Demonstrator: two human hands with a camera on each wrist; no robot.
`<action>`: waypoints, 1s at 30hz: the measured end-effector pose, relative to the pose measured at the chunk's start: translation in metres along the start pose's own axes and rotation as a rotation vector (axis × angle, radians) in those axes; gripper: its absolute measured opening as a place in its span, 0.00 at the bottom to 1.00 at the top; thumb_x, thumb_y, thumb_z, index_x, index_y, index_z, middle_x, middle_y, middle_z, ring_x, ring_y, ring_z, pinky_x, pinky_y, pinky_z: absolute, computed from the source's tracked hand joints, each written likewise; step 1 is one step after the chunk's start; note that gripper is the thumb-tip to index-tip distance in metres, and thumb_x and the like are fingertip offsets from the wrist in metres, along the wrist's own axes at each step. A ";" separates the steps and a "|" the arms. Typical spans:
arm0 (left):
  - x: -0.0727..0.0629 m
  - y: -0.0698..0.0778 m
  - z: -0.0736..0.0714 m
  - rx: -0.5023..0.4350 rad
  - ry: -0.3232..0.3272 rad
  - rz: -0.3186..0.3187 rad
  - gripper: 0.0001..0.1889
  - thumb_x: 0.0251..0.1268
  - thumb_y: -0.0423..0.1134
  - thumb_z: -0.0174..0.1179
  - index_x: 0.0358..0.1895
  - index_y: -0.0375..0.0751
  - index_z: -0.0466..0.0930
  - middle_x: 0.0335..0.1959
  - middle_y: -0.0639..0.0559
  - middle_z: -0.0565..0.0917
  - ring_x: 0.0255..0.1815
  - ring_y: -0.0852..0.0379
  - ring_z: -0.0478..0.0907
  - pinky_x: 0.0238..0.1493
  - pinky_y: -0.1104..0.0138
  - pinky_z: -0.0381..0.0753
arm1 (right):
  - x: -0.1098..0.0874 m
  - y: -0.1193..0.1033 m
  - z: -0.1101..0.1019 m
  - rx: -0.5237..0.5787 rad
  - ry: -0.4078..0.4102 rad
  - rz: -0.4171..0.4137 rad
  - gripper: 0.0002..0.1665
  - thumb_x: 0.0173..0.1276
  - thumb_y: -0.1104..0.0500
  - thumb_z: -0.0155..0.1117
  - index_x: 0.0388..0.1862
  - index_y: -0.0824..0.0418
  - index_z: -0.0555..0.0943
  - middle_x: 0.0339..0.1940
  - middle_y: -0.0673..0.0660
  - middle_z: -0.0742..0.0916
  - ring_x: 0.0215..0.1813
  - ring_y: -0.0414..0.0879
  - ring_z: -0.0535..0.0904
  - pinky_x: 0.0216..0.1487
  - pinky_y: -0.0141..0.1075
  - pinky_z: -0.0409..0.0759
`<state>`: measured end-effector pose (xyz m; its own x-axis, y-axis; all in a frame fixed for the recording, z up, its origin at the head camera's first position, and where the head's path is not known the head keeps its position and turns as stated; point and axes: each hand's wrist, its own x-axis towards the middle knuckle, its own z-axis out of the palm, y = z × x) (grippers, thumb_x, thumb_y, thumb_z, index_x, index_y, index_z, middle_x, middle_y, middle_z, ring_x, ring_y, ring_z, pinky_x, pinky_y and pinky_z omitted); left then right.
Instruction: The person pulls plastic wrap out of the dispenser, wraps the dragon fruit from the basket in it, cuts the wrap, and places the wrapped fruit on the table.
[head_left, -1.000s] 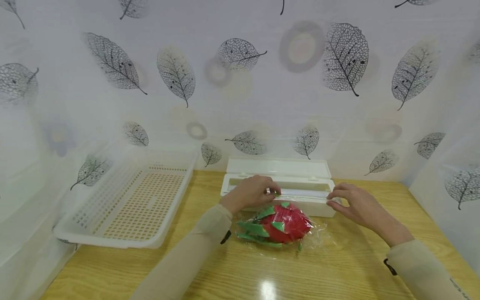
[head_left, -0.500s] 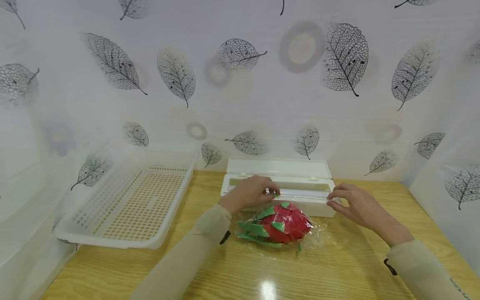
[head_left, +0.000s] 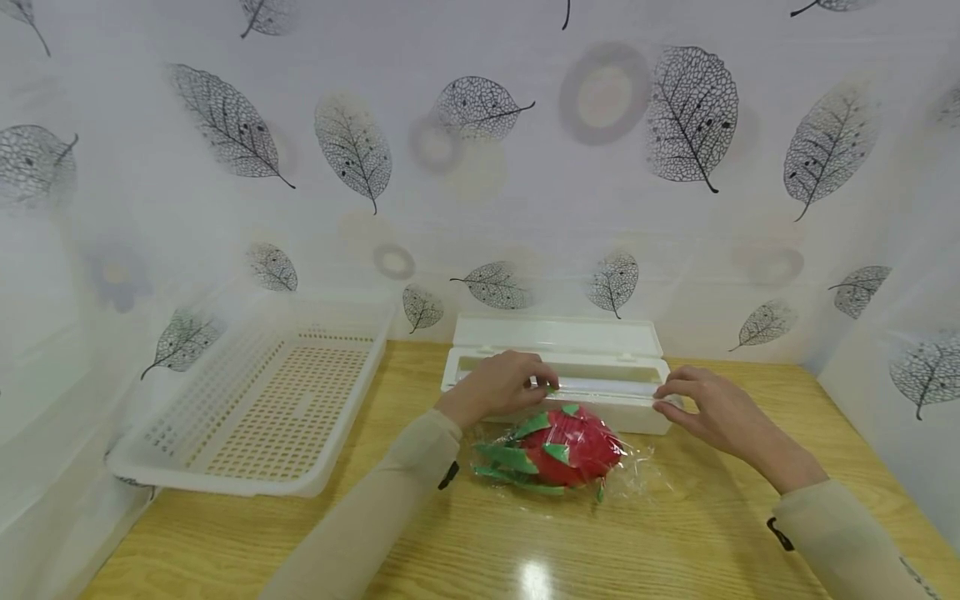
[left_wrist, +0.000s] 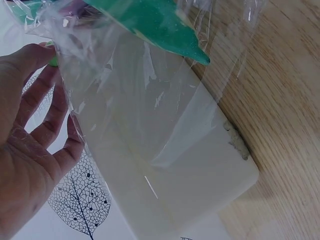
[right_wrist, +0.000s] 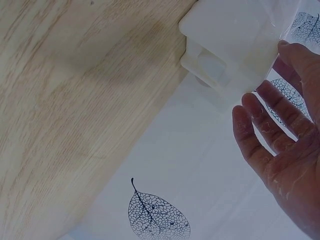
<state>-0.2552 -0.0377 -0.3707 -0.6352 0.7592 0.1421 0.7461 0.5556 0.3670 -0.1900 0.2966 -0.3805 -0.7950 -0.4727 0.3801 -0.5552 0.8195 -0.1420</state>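
Note:
A long white cling film dispenser (head_left: 600, 417) stands with its lid (head_left: 558, 336) raised, and a white roll (head_left: 609, 386) shows inside. My left hand (head_left: 504, 385) reaches over its front edge and pinches a small green slide cutter (left_wrist: 53, 61) there. At the right end, my right hand (head_left: 708, 410) grips the dispenser's corner with thumb and forefinger; its other fingers spread loosely in the right wrist view. Directly before the dispenser lies a red dragon fruit (head_left: 581, 450) with green scales, covered in clear cling film (head_left: 637, 475). Film also drapes over the dispenser front in the left wrist view.
A white perforated plastic basket (head_left: 322, 467) sits at the left of the wooden table (head_left: 570, 550). Behind and at both sides hangs a white curtain (head_left: 525, 217) printed with dark leaves, close to the dispenser's raised lid.
My left hand has crept very slightly left along the dispenser's front edge with the green slide cutter. The right hand, dragon fruit and basket stay put.

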 end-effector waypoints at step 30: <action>-0.005 -0.001 -0.002 -0.025 -0.001 -0.018 0.10 0.73 0.37 0.60 0.51 0.49 0.89 0.45 0.55 0.88 0.37 0.64 0.81 0.40 0.75 0.79 | 0.000 0.000 0.001 -0.001 0.007 -0.006 0.06 0.61 0.60 0.77 0.36 0.54 0.89 0.40 0.55 0.89 0.40 0.53 0.87 0.40 0.50 0.86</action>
<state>-0.2531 -0.0427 -0.3699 -0.6486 0.7493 0.1340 0.7289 0.5607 0.3929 -0.1898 0.2964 -0.3813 -0.7897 -0.4757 0.3874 -0.5601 0.8168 -0.1386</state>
